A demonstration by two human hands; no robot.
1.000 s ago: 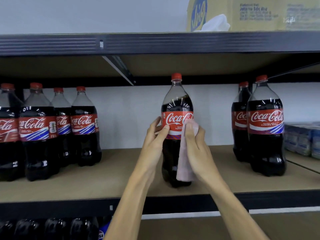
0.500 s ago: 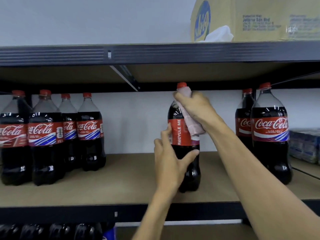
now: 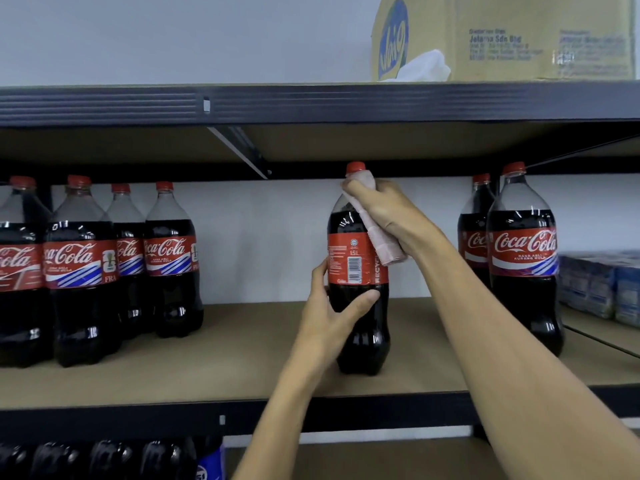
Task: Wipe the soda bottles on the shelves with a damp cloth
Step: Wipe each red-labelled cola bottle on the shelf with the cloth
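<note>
The right hand [image 3: 384, 209] is curled round the neck of a cola bottle [image 3: 349, 306], just under its red cap [image 3: 355, 167], pinning a pale pink cloth [image 3: 385, 249] against the plastic. The cloth wraps the neck beneath the fingers and hangs down over the bottle's shoulder to the upper right edge of the red label. The left hand [image 3: 329, 317] grips the lower body of the same bottle, its thumb lying across the dark front just below the label and its fingers reaching round the left side.

The bottle stands upright on the brown board of the middle shelf [image 3: 242, 358], near the front edge, with the barcode side of its label facing the camera. It stands alone, well apart from the others on that board.

To the left, four more cola bottles [image 3: 79, 265] are grouped close together, labels facing forward. To the right, a pair of cola bottles [image 3: 523, 258] stand one behind the other, and beyond them are blue-wrapped packs [image 3: 595, 282] at the edge of view.

The dark metal beam of the upper shelf [image 3: 311, 102] runs across the frame above the bottle caps. On it sits a cardboard box [image 3: 502, 36] with something white and crumpled [image 3: 422, 67] just beside it. Below the middle shelf, the tops of dark bottles [image 3: 104, 459] show in a row, with a blue-labelled one [image 3: 211, 469] at their right end.
</note>
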